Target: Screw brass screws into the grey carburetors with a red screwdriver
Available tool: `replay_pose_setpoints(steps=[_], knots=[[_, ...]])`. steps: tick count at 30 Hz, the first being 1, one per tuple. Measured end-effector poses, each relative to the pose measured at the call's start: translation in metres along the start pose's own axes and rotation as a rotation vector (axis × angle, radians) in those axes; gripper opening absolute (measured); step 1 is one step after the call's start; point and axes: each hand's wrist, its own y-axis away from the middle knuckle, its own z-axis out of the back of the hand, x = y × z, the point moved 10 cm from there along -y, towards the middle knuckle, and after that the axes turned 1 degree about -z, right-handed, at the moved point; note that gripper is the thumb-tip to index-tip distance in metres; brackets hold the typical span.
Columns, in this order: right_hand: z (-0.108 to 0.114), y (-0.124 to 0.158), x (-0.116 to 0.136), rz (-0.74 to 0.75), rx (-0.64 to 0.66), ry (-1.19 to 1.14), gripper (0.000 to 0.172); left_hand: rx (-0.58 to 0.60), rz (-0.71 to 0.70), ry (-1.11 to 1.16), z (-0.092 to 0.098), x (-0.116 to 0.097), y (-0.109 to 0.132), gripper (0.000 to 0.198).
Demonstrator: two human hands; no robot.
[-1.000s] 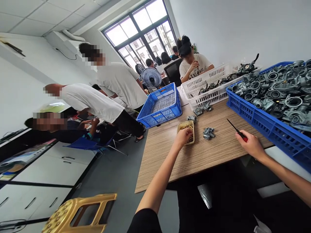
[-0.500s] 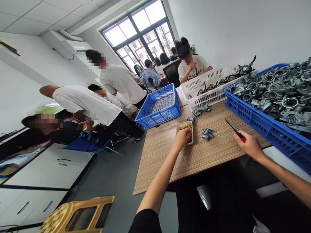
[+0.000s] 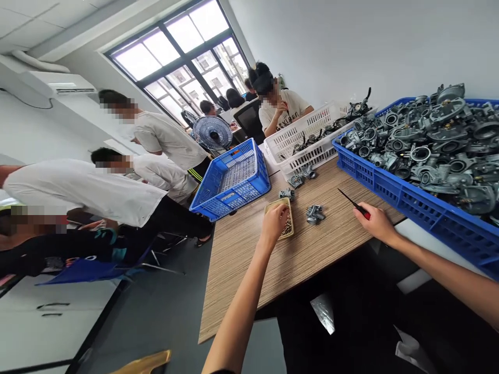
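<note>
My left hand (image 3: 274, 223) reaches into a small yellowish tray (image 3: 291, 234) of small brass-coloured screws. Its fingers are curled down together among them; whether a piece is between the fingertips is hidden. My right hand (image 3: 376, 223) is closed round the red-and-black handle of a screwdriver (image 3: 351, 200), whose dark shaft points up and left over the table. Between both hands a grey metal carburetor body (image 3: 314, 214) lies on the wood-grain table (image 3: 241, 259). Another carburetor body (image 3: 286, 194) sits just behind the tray, with more bodies (image 3: 296, 181) farther back.
At right, a blue crate (image 3: 370, 182) is heaped with carburetor bodies. A white basket (image 3: 288, 165) with assembled parts and a blue crate (image 3: 230, 200) stand at the back. A person (image 3: 280, 104) sits across; others stand at left near a fan (image 3: 212, 134).
The view has swung, so the table and crates sit farther left in the picture. My left hand stays in the tray, and my right hand keeps the screwdriver.
</note>
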Motion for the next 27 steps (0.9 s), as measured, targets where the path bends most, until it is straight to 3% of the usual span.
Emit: replay_pose_setpoints(steps=[3, 6, 9, 18, 27], knots=[[0.001, 0.000, 0.000, 0.002, -0.022, 0.002, 0.032, 0.069, -0.099, -0.026, -0.002, -0.041, -0.006, 0.018], [0.002, 0.001, 0.002, 0.006, -0.023, -0.003, 0.031, 0.194, -0.158, -0.085, -0.019, -0.078, -0.013, 0.016], [0.000, 0.001, 0.005, 0.014, 0.004, -0.011, 0.031, 0.295, -0.183, -0.174, -0.038, -0.098, -0.018, 0.017], [-0.001, 0.001, 0.004, -0.003, 0.004, -0.008, 0.032, 0.401, -0.329, -0.349, -0.058, -0.116, -0.026, 0.022], [0.000, 0.001, 0.008, 0.023, -0.005, -0.011, 0.030, 0.422, -0.370, -0.392, -0.068, -0.122, -0.032, 0.019]])
